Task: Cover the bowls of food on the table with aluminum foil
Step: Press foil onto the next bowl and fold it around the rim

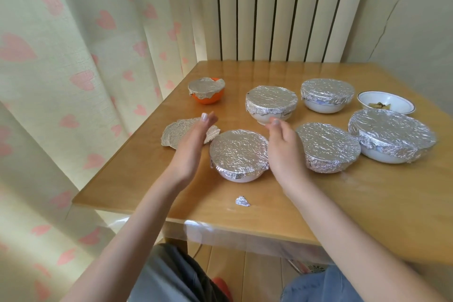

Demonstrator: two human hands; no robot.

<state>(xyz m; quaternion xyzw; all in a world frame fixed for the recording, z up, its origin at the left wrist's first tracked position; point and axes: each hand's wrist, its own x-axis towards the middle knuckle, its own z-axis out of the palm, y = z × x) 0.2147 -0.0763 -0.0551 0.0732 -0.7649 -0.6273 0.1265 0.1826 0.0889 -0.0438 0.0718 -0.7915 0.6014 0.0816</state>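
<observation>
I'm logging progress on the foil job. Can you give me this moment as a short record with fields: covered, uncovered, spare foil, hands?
covered: five white bowls, including the nearest bowl, plus the orange bowl
uncovered: small white dish with food, far right
spare foil: loose sheet left of the nearest bowl; small scrap near the table edge
hands: left hand and right hand open, either side of the nearest bowl, holding nothing

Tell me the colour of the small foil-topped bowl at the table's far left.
Orange: the small bowl shows orange below its foil, seen best in the head view.
</observation>
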